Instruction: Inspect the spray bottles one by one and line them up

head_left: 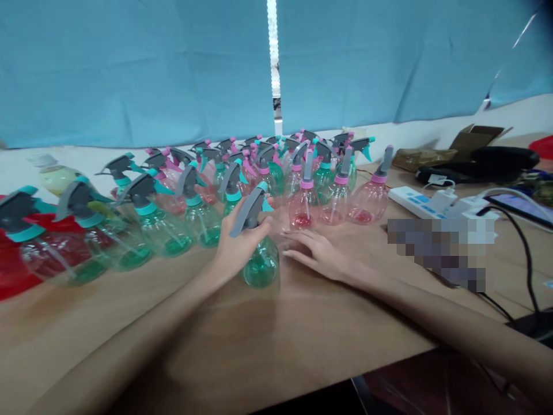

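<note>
My left hand (242, 236) is wrapped around the neck of a green spray bottle (260, 266) with a grey and turquoise trigger head. The bottle stands upright on the brown table, its lower body showing below my fingers. To its right, my right hand (313, 251) rests low over the table with its fingers stretched out, holding nothing. A pink spray bottle (302, 208) stands just beyond my right fingertips. Left of my left hand, a green spray bottle (204, 222) is the nearest in a row of similar ones.
Many more green and pink spray bottles crowd the back, before a blue curtain (173, 69). At the right lie a white power strip (417, 202) with cables, a blurred-out object (436, 253) and an opened cardboard box (479, 144). A red bag (15, 265) lies far left.
</note>
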Demonstrator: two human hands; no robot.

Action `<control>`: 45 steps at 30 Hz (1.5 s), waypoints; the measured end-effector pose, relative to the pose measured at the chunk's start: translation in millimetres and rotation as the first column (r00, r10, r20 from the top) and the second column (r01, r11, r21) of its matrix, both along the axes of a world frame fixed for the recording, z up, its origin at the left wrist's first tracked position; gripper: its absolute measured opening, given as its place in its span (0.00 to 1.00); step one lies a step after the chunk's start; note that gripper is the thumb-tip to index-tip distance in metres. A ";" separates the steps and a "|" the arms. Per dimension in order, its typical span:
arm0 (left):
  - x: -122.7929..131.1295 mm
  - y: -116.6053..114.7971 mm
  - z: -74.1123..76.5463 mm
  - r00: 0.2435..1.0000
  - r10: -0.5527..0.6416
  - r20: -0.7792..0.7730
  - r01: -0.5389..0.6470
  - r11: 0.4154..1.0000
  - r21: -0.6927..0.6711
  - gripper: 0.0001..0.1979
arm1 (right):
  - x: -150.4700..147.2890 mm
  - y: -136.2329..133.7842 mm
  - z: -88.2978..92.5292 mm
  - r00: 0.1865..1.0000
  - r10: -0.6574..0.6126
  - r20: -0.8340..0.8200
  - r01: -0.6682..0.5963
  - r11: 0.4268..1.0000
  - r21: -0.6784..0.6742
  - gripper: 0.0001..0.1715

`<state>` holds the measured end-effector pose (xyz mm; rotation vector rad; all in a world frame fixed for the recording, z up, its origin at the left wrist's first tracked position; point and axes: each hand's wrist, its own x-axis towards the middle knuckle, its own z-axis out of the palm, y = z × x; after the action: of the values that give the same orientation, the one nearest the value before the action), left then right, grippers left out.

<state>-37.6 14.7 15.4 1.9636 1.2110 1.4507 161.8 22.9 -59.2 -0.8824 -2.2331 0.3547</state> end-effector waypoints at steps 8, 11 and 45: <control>21.4 14.5 -0.5 0.994 -0.089 0.064 0.085 0.995 0.058 0.14 | -8.1 -19.8 24.4 0.983 -0.056 -0.176 0.049 0.998 -0.043 0.34; 29.6 20.8 -1.2 0.995 -0.075 0.058 0.072 0.996 0.054 0.15 | -18.7 -19.7 28.1 0.984 -0.036 -0.172 0.033 0.999 -0.023 0.45; -53.6 -32.4 -72.0 0.771 -0.069 -0.633 0.066 0.997 -0.029 0.19 | -45.9 59.5 40.5 0.952 -0.305 0.030 0.305 0.952 0.026 0.37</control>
<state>-91.2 -17.7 -56.5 2.5706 1.3692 0.7369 115.9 82.3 -18.6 -1.2093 -2.0825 0.1713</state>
